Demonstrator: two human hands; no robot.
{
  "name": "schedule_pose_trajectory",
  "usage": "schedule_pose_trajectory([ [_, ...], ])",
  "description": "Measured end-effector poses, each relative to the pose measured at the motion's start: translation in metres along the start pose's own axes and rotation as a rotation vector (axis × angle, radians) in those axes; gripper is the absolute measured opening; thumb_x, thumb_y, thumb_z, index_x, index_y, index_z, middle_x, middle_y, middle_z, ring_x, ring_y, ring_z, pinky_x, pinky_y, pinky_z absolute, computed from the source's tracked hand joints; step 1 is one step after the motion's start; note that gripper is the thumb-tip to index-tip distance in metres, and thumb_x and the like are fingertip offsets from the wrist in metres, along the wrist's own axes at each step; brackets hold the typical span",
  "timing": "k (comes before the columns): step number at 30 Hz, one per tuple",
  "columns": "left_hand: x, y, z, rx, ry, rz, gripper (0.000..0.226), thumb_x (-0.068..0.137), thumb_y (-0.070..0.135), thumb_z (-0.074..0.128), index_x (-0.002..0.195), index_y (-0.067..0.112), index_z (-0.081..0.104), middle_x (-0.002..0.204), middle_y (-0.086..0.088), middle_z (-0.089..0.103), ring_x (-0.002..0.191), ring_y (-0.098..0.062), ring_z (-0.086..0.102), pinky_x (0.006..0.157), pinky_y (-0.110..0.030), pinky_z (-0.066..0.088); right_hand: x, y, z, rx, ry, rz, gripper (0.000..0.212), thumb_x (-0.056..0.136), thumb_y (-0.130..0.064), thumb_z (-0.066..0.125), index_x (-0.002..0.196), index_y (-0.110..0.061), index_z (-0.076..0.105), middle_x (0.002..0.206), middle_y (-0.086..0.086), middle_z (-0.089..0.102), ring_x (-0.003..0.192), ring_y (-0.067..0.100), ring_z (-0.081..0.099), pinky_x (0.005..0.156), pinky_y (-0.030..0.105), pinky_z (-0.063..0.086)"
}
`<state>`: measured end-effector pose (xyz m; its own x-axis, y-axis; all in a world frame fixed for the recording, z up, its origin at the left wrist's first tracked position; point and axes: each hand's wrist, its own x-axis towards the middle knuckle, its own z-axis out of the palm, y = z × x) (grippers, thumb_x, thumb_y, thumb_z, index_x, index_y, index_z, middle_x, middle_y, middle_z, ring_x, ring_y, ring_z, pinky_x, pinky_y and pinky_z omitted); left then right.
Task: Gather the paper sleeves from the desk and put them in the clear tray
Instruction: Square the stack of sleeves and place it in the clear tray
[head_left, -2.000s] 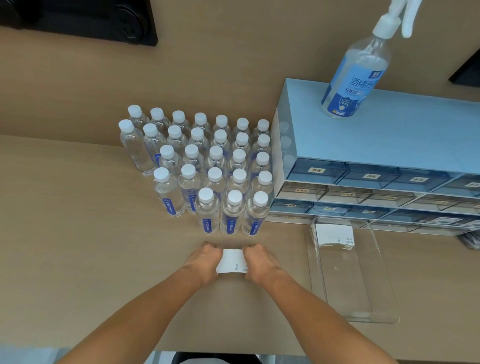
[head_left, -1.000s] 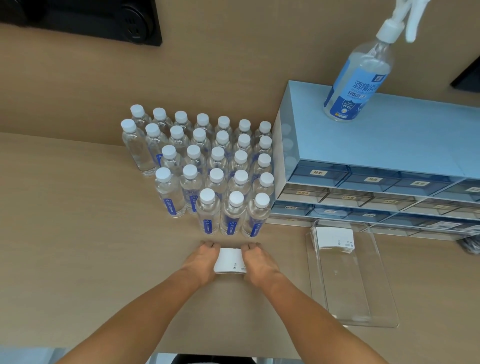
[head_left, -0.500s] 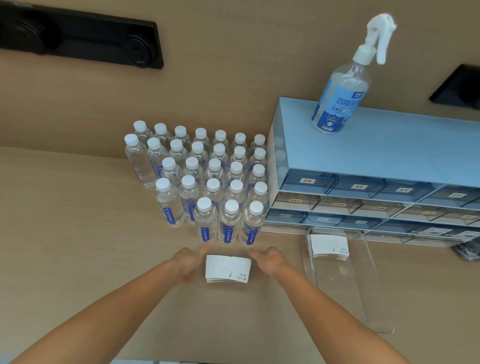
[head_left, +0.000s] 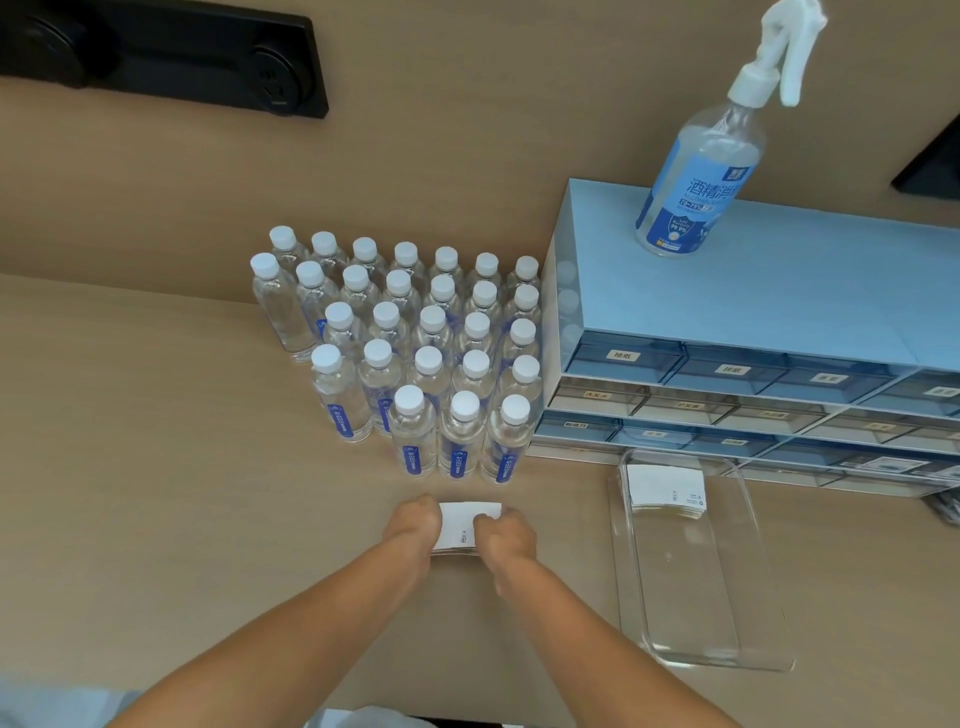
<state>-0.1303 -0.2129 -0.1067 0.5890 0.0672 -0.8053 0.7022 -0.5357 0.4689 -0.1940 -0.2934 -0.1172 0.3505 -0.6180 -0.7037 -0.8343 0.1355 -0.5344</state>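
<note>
A small stack of white paper sleeves rests on the desk just in front of the water bottles. My left hand grips its left end and my right hand grips its right end, fingers curled over the top edge. To the right lies the clear tray, long and shallow, with another stack of white sleeves at its far end. The tray's near part holds nothing.
Several rows of capped water bottles stand behind my hands. A light blue drawer cabinet sits at the right with a spray bottle on top. A black socket panel is on the wall.
Half a second ago both hands were apart from the stack, which lay loose on the desk. Both hands have closed back onto its two ends.
</note>
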Motion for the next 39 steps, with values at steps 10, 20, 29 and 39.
schedule_pose_trajectory([
  [10, 0.016, -0.008, -0.014, -0.004, -0.031, 0.043, 0.034, 0.082, 0.012, 0.050, 0.112, -0.002, 0.060, 0.109, -0.023, 0.068, 0.100, -0.039, 0.067, 0.089, -0.044, 0.054, 0.007, -0.001, -0.004, -0.058, -0.015, -0.010, 0.034, 0.089, -0.025, 0.058, 0.119, -0.009, 0.062, 0.121, 0.010, 0.066, 0.107, 0.027, 0.065, 0.081, 0.026, 0.050],
  [20, 0.021, -0.014, -0.038, -0.077, -0.238, 0.006, 0.037, 0.083, -0.005, 0.067, 0.118, -0.011, 0.058, 0.107, -0.025, 0.071, 0.085, -0.032, 0.070, 0.064, -0.037, 0.060, 0.018, 0.008, -0.030, 0.259, -0.207, 0.105, 0.027, 0.083, 0.006, 0.066, 0.110, 0.006, 0.065, 0.107, 0.022, 0.073, 0.087, 0.030, 0.072, 0.073, 0.034, 0.060],
  [29, 0.012, -0.019, -0.050, -0.127, -0.535, 0.018, 0.029, 0.093, 0.000, 0.055, 0.121, -0.003, 0.061, 0.097, -0.014, 0.076, 0.085, -0.022, 0.074, 0.067, -0.030, 0.059, 0.010, 0.023, -0.053, 0.481, -0.421, 0.118, 0.027, 0.088, 0.011, 0.056, 0.115, 0.012, 0.060, 0.110, 0.027, 0.070, 0.103, 0.037, 0.069, 0.088, 0.043, 0.057],
  [39, -0.007, -0.042, -0.025, -0.309, -0.510, 0.126, 0.037, 0.094, -0.005, 0.050, 0.127, 0.013, 0.054, 0.118, -0.016, 0.062, 0.105, -0.035, 0.061, 0.093, -0.055, 0.051, 0.007, 0.047, -0.063, 0.434, -0.417, -0.006, 0.037, 0.091, 0.001, 0.059, 0.122, -0.019, 0.056, 0.118, 0.010, 0.069, 0.103, 0.030, 0.069, 0.089, 0.052, 0.055],
])
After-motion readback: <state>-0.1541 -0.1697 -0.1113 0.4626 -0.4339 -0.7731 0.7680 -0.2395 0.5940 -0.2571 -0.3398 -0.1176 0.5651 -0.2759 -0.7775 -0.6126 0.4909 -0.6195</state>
